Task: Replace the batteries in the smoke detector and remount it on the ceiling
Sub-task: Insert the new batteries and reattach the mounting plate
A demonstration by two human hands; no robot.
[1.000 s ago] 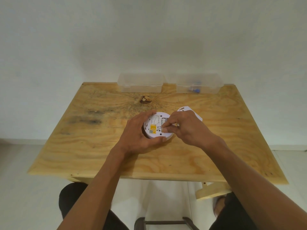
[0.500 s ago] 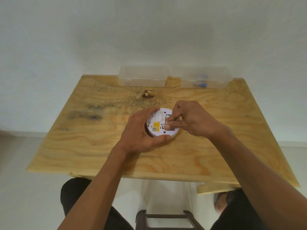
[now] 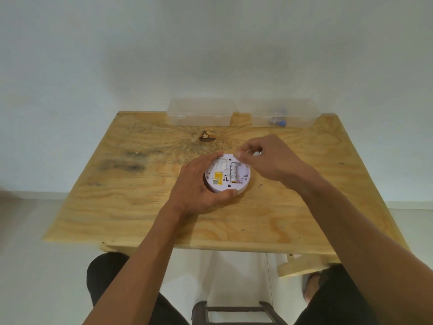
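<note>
tabletop (image 3: 131, 207): blurred right grip (image 3: 269, 158)

plywood table (image 3: 140, 207); two clear boxes (image 3: 201, 113), stool (image 3: 234, 310)

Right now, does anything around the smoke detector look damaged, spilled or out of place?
Nothing stands out. The smoke detector lies back-up in the left hand, one battery seated; the table shows only stains.

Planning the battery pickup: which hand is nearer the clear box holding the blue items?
Right. The right hand hovers below the clear box; the left hand grips the smoke detector, farther left.
</note>
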